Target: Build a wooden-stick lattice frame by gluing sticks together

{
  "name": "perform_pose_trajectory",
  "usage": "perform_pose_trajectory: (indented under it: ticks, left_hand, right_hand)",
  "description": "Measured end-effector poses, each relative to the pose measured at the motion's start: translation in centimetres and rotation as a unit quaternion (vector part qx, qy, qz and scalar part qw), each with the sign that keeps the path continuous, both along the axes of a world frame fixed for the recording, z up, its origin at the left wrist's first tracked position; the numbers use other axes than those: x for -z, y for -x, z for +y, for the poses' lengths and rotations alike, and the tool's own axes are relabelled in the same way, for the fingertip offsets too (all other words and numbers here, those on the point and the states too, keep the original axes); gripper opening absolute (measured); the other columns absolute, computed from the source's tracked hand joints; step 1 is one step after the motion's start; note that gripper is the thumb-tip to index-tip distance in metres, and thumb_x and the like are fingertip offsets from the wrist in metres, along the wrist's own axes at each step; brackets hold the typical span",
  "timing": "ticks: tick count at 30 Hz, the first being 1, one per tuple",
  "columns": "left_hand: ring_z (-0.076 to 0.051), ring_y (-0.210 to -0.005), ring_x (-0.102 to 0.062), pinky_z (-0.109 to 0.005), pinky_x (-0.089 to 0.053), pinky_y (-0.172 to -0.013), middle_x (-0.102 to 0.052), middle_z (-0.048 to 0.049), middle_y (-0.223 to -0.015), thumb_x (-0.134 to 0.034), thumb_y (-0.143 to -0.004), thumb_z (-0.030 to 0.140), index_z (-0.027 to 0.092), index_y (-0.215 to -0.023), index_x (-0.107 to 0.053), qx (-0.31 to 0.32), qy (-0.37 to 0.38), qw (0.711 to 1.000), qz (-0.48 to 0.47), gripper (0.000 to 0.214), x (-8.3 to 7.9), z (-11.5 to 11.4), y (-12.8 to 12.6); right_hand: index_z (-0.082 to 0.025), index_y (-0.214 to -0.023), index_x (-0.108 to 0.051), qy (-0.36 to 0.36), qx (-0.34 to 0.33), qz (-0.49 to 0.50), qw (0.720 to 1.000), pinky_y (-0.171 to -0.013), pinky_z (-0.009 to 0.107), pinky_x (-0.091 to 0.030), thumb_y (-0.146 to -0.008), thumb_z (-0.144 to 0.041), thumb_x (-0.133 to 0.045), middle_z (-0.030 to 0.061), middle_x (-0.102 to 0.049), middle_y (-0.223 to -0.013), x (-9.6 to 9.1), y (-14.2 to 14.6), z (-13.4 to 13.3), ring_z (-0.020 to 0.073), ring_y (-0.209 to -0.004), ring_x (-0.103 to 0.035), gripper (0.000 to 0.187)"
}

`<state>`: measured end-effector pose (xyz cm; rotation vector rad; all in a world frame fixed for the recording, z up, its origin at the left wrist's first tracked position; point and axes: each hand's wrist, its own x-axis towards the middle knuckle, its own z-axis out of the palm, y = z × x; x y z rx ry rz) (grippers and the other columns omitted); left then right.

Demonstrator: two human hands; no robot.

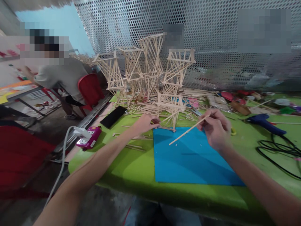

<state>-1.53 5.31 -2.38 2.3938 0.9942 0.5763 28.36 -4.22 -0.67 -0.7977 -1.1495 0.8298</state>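
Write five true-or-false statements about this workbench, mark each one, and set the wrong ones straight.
1. The right hand holds a thin stick. True.
2. The left hand is near the far left corner of the blue sheet. True.
3. The phone lies on the blue sheet. False: the phone lies on the green table, to the left of the sheet.
4. The glue gun is in the left hand. False: the glue gun lies on the table, to the right of the right hand.
5. A white plug sits on the pink socket block. True.
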Motion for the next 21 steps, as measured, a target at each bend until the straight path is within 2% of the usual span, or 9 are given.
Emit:
perform_pose_trajectory:
  ticks: [3,5,6,8,11,14,17,21]
  left_hand:
    - [-0.016,-0.082,-0.075,-0.029,-0.058,-0.082,-0.082,-0.0049,-0.095,-0.066,-0.1,0.038,0.018,-0.1,-0.079,0.002,-0.1,0.995,-0.019,0.024,-1.1,-0.6,0.7]
    - [-0.016,-0.079,-0.073,-0.03,-0.057,-0.08,-0.081,-0.0044,-0.088,-0.064,-0.1,0.038,0.02,-0.096,-0.08,0.041,-0.167,0.985,-0.022,0.024,-1.7,-1.2,0.8]
    - [-0.016,-0.079,-0.073,-0.03,-0.057,-0.079,-0.081,-0.0043,-0.087,-0.066,-0.1,0.039,0.021,-0.096,-0.081,0.069,-0.178,0.981,-0.034,0.023,-1.9,-1.7,0.7]
    - [-0.016,-0.078,-0.074,-0.029,-0.058,-0.078,-0.082,-0.0043,-0.089,-0.072,-0.096,0.041,0.023,-0.105,-0.082,0.12,-0.16,0.975,-0.098,0.022,-2.2,-2.8,0.1]
    - [-0.016,-0.077,-0.077,-0.027,-0.061,-0.076,-0.083,-0.0051,-0.088,-0.081,-0.09,0.042,0.023,-0.119,-0.081,0.149,-0.106,0.948,-0.261,0.034,-2.1,-4.7,-1.3]
    - [-0.014,-0.069,-0.076,-0.022,-0.06,-0.062,-0.083,-0.0052,-0.088,-0.079,-0.093,0.039,0.023,-0.112,-0.083,0.092,-0.06,0.916,-0.387,0.025,-2.0,-6.0,-2.2]
    - [-0.011,-0.062,-0.072,-0.019,-0.055,-0.052,-0.082,-0.0032,-0.084,-0.08,-0.092,0.039,0.024,-0.104,-0.085,0.033,-0.029,0.887,-0.46,0.02,-2.2,-6.3,-2.3]
    - [-0.007,-0.055,-0.064,-0.017,-0.048,-0.046,-0.078,-0.002,-0.078,-0.079,-0.093,0.041,0.022,-0.091,-0.085,0.026,-0.021,0.868,-0.495,0.02,-2.8,-6.1,-2.1]
  right_hand:
    - [-0.026,-0.083,-0.061,-0.002,0.0,0.001,1.0,-0.049,0.031,-0.042,-0.085,-0.028,-0.072,0.0006,-0.064,-0.071,-0.3,0.2,0.0,0.0154,-0.055,-0.056,0.011]
    - [-0.027,-0.083,-0.059,0.018,0.004,0.008,1.0,-0.05,0.031,-0.042,-0.085,-0.029,-0.072,0.0005,-0.06,-0.069,-0.6,0.5,-0.2,0.016,-0.057,-0.054,0.013]
    - [-0.027,-0.083,-0.057,0.031,0.007,0.013,0.999,-0.051,0.032,-0.043,-0.084,-0.03,-0.071,0.0005,-0.059,-0.069,-0.7,0.6,-0.2,0.0164,-0.058,-0.054,0.014]
    - [-0.028,-0.084,-0.054,0.055,0.009,0.018,0.998,-0.052,0.033,-0.044,-0.085,-0.03,-0.069,0.0005,-0.057,-0.07,-0.7,1.0,-0.4,0.0174,-0.06,-0.054,0.016]
    - [-0.027,-0.087,-0.052,0.067,-0.013,0.013,0.998,-0.054,0.032,-0.047,-0.089,-0.03,-0.064,0.0001,-0.06,-0.074,-0.1,1.4,-0.5,0.0176,-0.063,-0.057,0.013]
    - [-0.026,-0.09,-0.054,0.062,-0.065,-0.009,0.996,-0.055,0.031,-0.049,-0.092,-0.03,-0.064,-0.0012,-0.062,-0.073,0.9,1.5,-0.7,0.0172,-0.063,-0.061,0.011]
    - [-0.025,-0.093,-0.057,0.053,-0.122,-0.061,0.989,-0.057,0.031,-0.05,-0.097,-0.033,-0.066,-0.0011,-0.064,-0.072,1.3,1.1,-1.1,0.0177,-0.065,-0.063,0.012]
    - [-0.023,-0.093,-0.06,0.051,-0.178,-0.178,0.966,-0.058,0.031,-0.051,-0.104,-0.039,-0.062,0.0009,-0.068,-0.074,0.8,0.8,-1.8,0.0155,-0.061,-0.061,0.019]
